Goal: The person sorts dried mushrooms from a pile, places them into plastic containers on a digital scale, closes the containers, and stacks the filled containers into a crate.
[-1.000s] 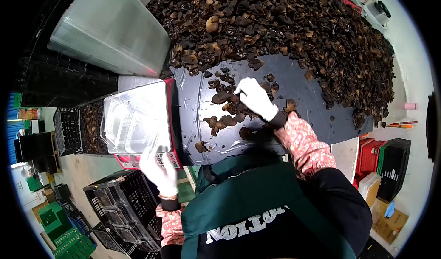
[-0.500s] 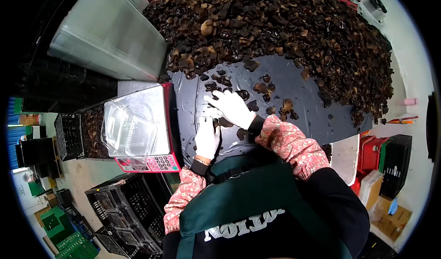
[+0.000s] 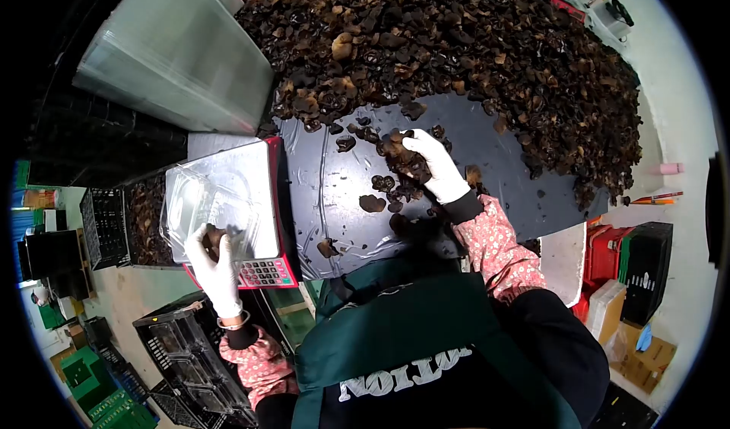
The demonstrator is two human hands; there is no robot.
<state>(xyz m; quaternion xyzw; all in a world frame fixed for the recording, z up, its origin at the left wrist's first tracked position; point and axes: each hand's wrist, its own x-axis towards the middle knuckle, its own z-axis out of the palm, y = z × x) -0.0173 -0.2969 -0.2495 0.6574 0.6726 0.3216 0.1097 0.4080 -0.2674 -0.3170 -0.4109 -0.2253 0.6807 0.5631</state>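
My left hand (image 3: 214,268), in a white glove, holds a dark brown fungus piece (image 3: 216,239) over the front edge of a clear plastic container (image 3: 199,201). That container sits on the metal plate of a red scale (image 3: 268,272). My right hand (image 3: 435,163), gloved too, is closed on a clump of dark fungus pieces (image 3: 398,157) above the dark sheet. Several loose pieces (image 3: 372,203) lie on the sheet between the scale and my right hand.
A large heap of dark fungus (image 3: 456,49) covers the far side of the dark sheet (image 3: 502,155). Stacked clear containers (image 3: 182,56) stand at the back left. Black crates (image 3: 190,338) are at the lower left, red and black crates (image 3: 646,277) at the right.
My left hand has gone from the sheet to the container on the scale, carrying a fungus piece. My right hand has moved right and now grips a clump.
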